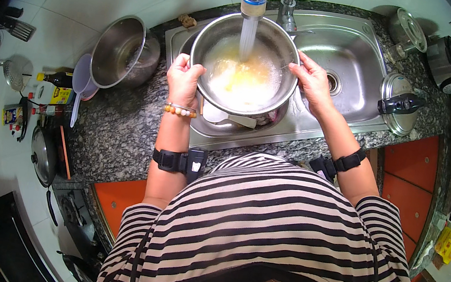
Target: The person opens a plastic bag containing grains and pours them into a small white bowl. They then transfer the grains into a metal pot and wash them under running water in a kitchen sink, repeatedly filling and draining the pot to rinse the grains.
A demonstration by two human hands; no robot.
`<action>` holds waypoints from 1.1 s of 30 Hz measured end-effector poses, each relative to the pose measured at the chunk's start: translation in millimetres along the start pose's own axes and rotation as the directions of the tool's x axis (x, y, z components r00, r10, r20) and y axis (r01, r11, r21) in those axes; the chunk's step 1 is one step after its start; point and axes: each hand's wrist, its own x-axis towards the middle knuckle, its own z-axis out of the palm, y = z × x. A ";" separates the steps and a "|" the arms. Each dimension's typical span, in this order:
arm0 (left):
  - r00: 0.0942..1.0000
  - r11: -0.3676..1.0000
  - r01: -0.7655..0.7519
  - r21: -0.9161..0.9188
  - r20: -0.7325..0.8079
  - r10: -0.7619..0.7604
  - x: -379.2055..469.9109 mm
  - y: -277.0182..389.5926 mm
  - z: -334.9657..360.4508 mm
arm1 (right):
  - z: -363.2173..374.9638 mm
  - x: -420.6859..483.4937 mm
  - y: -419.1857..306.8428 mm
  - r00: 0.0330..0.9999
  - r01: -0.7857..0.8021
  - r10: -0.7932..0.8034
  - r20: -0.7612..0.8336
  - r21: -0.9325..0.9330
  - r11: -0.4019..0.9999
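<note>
Both of my hands grip the rim of a round stainless steel bowl above the left basin of the sink. My left hand pinches the rim on the left side, thumb on top. On the opposite side my right hand holds it with the thumb over the rim. Water streams from the faucet head into the bowl, where foamy, cloudy liquid with a yellowish glare hides whatever lies below. Partly covered by the bowl, a white ladle or spoon rests in the basin beside other items I cannot make out.
The right sink basin has a drain. A large steel pot leans on the granite counter near a lilac strainer or dipper. A lidded pan stands farther left. At right are a steel lid and a black-lidded container.
</note>
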 end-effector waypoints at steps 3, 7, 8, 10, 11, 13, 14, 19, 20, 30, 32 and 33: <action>0.999 1.000 -0.029 -0.012 -0.032 0.029 3.5 1.4 5.9 | 1.7 10.9 9.6 0.997 0.071 -0.069 -0.024 0.092 0.993; 0.999 0.999 -0.026 -0.043 -0.045 0.024 1.8 9.2 9.0 | 4.5 17.3 12.2 0.997 0.079 -0.079 -0.004 0.126 0.989; 0.999 0.998 -0.027 -0.061 -0.038 0.024 4.1 7.9 8.7 | 3.7 16.4 11.9 0.998 0.069 -0.069 -0.006 0.122 0.990; 0.998 0.999 -0.036 -0.033 -0.049 0.035 6.6 11.0 9.0 | 4.5 12.4 4.2 0.999 0.053 -0.052 -0.009 0.117 0.992; 0.998 0.999 -0.041 -0.018 -0.054 0.040 7.4 13.3 9.6 | 4.8 13.5 5.3 0.998 0.061 -0.061 -0.001 0.129 0.990; 0.997 0.998 -0.057 -0.010 -0.047 0.056 9.8 18.9 9.6 | 6.3 14.5 6.3 0.997 0.078 -0.080 0.007 0.158 0.984; 0.997 0.998 -0.067 0.007 -0.037 0.067 11.9 21.2 7.1 | 5.3 13.5 4.7 0.998 0.055 -0.057 0.010 0.145 0.988; 0.995 0.993 -0.097 0.068 -0.013 0.098 13.7 35.2 10.2 | 9.7 5.9 -6.7 1.000 -0.030 0.031 -0.004 0.140 0.990; 0.994 0.991 -0.104 0.080 -0.004 0.105 14.1 38.4 12.3 | 9.0 5.2 -6.1 0.999 -0.033 0.034 -0.003 0.150 0.988; 0.978 0.965 -0.203 0.163 -0.019 0.209 20.1 53.5 24.3 | 5.1 0.5 -0.4 0.998 -0.053 0.049 0.026 0.213 0.976; 0.974 0.959 -0.222 0.177 -0.011 0.227 20.5 55.0 25.1 | 5.0 0.8 3.1 0.998 -0.052 0.047 0.031 0.209 0.976; 0.973 0.957 -0.227 0.179 -0.008 0.232 20.2 55.8 25.4 | 5.0 1.4 4.8 0.998 -0.060 0.055 0.029 0.195 0.979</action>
